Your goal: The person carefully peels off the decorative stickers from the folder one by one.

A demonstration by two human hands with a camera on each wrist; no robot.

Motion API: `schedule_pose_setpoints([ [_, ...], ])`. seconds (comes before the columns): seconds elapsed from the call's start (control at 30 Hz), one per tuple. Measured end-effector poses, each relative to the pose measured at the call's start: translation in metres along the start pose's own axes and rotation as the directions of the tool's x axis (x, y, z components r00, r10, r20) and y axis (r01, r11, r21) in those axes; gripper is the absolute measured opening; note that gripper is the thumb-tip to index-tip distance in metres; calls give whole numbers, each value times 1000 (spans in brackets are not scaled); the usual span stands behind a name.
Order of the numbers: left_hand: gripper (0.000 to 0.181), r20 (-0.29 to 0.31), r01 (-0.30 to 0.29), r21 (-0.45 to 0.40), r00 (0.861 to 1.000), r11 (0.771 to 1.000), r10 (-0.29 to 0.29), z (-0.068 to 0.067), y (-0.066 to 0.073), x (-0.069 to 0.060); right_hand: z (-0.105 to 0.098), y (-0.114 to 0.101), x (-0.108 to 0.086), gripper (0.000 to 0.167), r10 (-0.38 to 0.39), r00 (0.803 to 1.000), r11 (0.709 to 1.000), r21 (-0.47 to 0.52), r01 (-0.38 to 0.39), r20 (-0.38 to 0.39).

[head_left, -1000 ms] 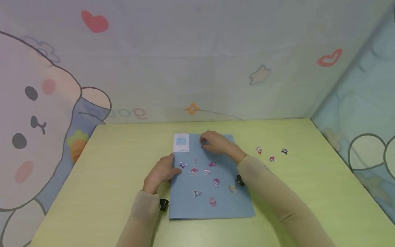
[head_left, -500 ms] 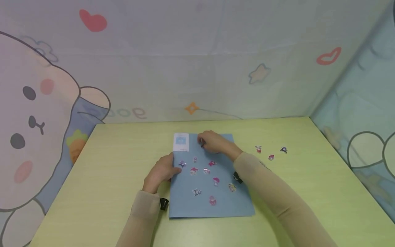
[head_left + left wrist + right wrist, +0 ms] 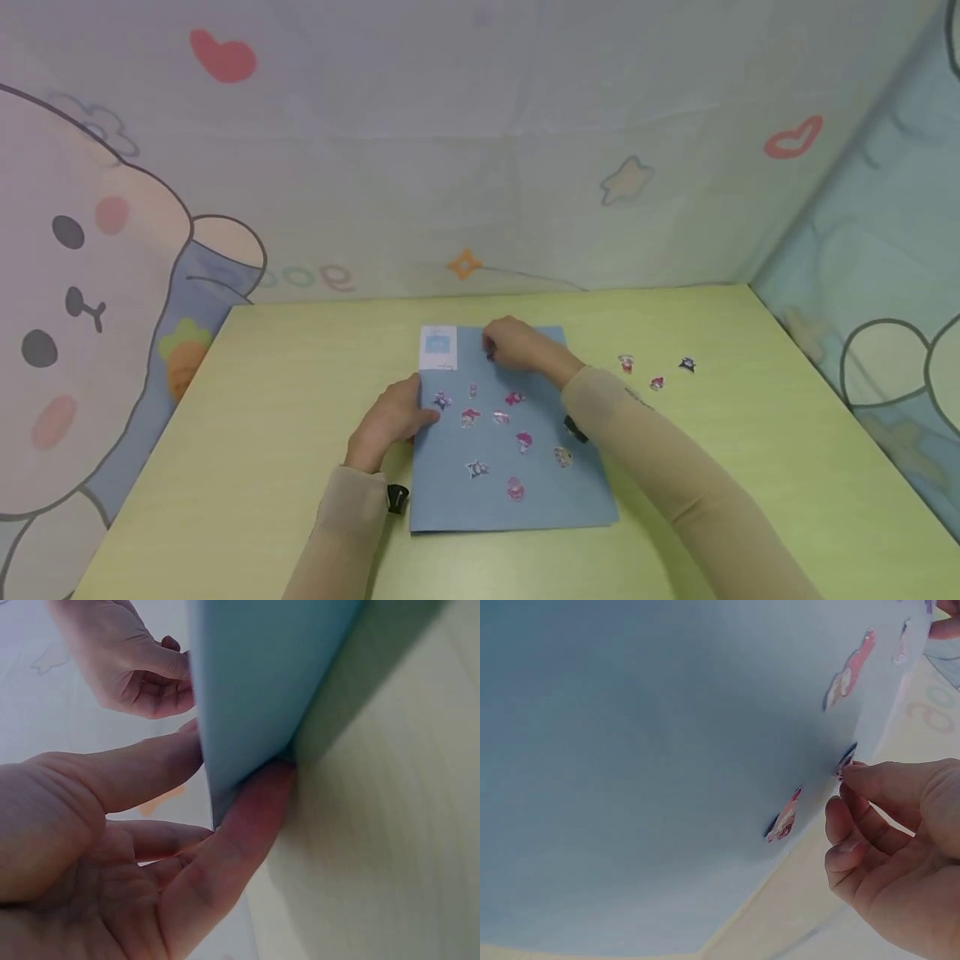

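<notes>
Stickers [image 3: 470,417] with small cartoon figures, nine that can be made out, are scattered over a blue folder [image 3: 491,446] that lies just below the centre of the frame on a pale yellow-green desk [image 3: 315,350]. It lies almost square to the person, probably so that both hands reach its whole face with ease.

At its left edge, the left hand [image 3: 392,412] grips the folder, thumb over the face and index finger underneath, as the left-wrist view shows; such a hold seems meant to keep the sheet from sliding.

Near the top edge, right of the white label [image 3: 438,347] in the folder's upper left corner, the right hand [image 3: 519,343] pinches one small sticker [image 3: 846,762] between thumb and index finger, the other fingers curled in. A tip pinch by the rim suits so thin a piece and leaves its position easy to adjust. The right-wrist view shows it edge-on against the folder, so whether it is stuck down or only touching cannot be told.

Three loose stickers [image 3: 657,383] lie on the desk to the right of centre, clear of the folder yet within easy reach of the right hand, which likely explains their spot.
</notes>
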State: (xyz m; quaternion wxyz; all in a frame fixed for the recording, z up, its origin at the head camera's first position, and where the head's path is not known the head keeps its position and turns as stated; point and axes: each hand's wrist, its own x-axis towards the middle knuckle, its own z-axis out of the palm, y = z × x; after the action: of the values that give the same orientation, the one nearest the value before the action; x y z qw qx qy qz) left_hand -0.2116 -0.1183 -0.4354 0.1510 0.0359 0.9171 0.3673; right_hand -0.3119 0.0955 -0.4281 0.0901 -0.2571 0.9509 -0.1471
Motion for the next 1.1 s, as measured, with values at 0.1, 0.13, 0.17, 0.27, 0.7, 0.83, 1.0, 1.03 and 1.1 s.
schedule_pose_setpoints([
  [0.1,51,-2,-5,1,1000,1000,5,1,1,-1,1,0,1,9,14,1000,1000,-16,-14,2],
  [0.13,51,-2,-4,2,1000,1000,4,1,1,-1,2,0,1,8,15,1000,1000,-17,-15,-1],
  [0.17,51,-3,-2,2,1000,1000,2,1,1,-1,3,0,1,7,14,1000,1000,-19,-15,-6],
  [0.27,52,-5,-2,5,1000,1000,2,0,2,-1,5,0,2,3,10,1000,999,-38,-11,-26],
  [0.7,54,-6,-1,4,1000,1000,1,1,1,-1,-15,-5,-13,6,-61,997,993,-99,56,-41],
  [0.83,53,-7,-7,10,1000,1000,7,1,1,-1,-32,-7,-24,6,-83,996,986,-146,80,-13],
  [1.0,51,4,-8,-1,1000,1000,8,1,1,-2,-55,4,-40,14,-112,994,978,-178,113,15],
  [1.03,50,2,-8,0,1000,1000,8,1,1,-2,-59,9,-43,15,-116,993,976,-183,117,17],
  [1.1,48,-3,-7,7,1000,1000,7,0,2,-2,-68,19,-48,17,-126,992,974,-189,127,16],
])
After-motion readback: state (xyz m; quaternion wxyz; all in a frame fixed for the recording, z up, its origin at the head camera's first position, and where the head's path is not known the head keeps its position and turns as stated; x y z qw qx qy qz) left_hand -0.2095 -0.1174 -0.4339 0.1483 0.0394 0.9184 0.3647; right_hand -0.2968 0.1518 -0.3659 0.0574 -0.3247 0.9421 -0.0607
